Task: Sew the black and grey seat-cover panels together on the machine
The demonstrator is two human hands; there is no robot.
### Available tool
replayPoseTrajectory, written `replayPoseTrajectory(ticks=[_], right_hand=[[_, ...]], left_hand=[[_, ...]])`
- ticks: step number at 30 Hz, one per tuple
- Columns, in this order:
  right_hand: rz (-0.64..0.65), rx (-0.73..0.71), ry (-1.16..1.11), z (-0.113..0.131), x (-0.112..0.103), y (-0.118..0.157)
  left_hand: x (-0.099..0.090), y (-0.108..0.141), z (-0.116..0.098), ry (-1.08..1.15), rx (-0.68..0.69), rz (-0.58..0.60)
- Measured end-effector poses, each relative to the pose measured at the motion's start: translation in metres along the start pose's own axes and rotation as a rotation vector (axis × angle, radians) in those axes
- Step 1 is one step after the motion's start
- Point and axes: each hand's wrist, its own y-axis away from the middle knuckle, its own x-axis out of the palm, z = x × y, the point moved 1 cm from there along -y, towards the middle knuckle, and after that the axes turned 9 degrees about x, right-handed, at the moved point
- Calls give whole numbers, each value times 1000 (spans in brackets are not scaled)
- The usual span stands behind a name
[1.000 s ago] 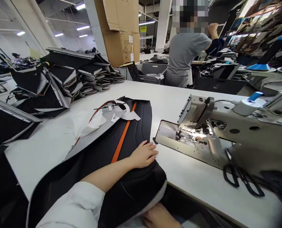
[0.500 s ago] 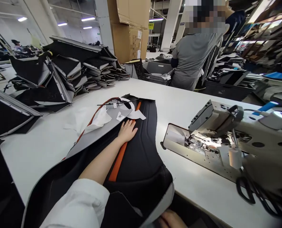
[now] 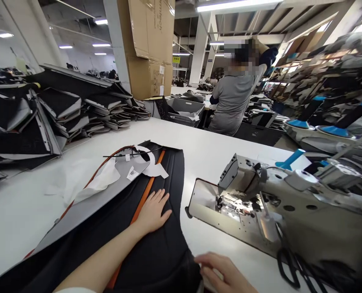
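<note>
A padded black fabric cover [image 3: 165, 248] with an orange stripe [image 3: 144, 195] lies on the white table, its near end out of frame. My left hand [image 3: 153, 211] rests flat on it, palm down and fingers spread, just right of the stripe. At the cover's right edge, my right hand [image 3: 220, 270] has its thumb and index finger on the near corner in a loose pinch. On the left, a grey backing panel [image 3: 86, 207] with an orange-edged border is folded over the cover. It carries a barcode label [image 3: 132, 173] and a loose white sheet [image 3: 104, 179]. A white curved strip [image 3: 150, 162] lies at the far end.
A sewing machine [image 3: 278, 203] occupies the right side, with black scissors [image 3: 287, 264] by its near side. Stacked black and grey panels [image 3: 65, 110] stand at the back left. Beyond the table are cardboard boxes [image 3: 150, 49], a grey bin [image 3: 184, 112] and a person [image 3: 231, 97] facing away.
The view has turned right and up. My left hand has slid nearer along the cover. My right hand has risen from below the near edge to the cover's right corner.
</note>
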Motion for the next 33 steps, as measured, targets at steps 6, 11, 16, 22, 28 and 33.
replayPoseTrajectory(ticks=[6, 11, 16, 22, 28, 33], right_hand=[[-367, -251, 360, -4, 34, -68], [-383, -303, 456, -7, 43, -71], [-442, -297, 505, -6, 46, -67], [-461, -294, 589, -1, 51, -63], [-401, -279, 662, 8, 47, -57], [-402, -272, 693, 6, 49, -56]], left_hand=[[-5, 20, -23, 305, 102, -18], [-6, 21, -26, 470, 56, -91], [-4, 17, -28, 402, 122, -64], [-7, 20, -27, 323, 216, 2], [1, 27, -24, 148, 24, -102], [12, 31, -20, 60, -143, -176]])
